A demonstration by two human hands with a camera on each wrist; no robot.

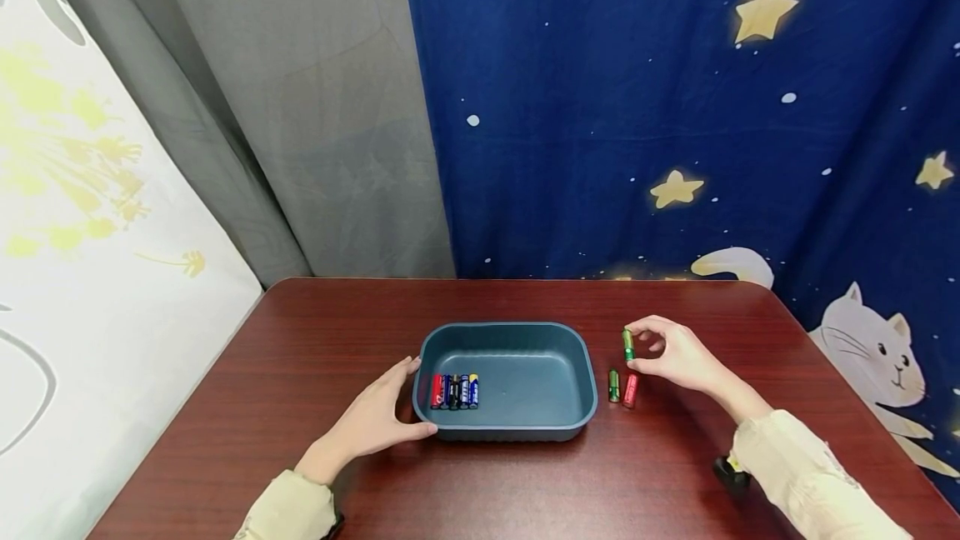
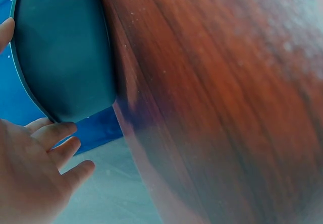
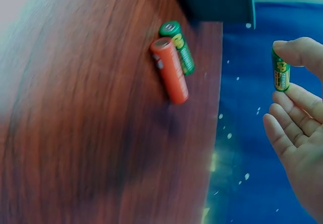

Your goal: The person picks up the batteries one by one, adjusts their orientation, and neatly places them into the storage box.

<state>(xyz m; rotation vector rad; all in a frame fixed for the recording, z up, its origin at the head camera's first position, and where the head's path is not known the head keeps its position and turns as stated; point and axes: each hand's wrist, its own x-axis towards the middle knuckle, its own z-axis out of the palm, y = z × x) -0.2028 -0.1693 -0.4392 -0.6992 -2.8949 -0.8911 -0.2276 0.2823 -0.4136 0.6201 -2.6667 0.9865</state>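
A blue-grey plastic tray stands on the table, with a row of several batteries in red, blue and black lying side by side at its left end. My left hand spans that end, thumb by the near corner and relaxed fingertips along the rim. To the tray's right, my right hand pinches a green battery upright by its ends between thumb and fingers, raised above the table. Just below it in the head view are another green battery and a red battery, close together.
The dark red-brown wooden table has rounded far corners. Behind it hang a grey curtain and a blue curtain printed with stars and a cat. A white patterned cloth hangs on the left.
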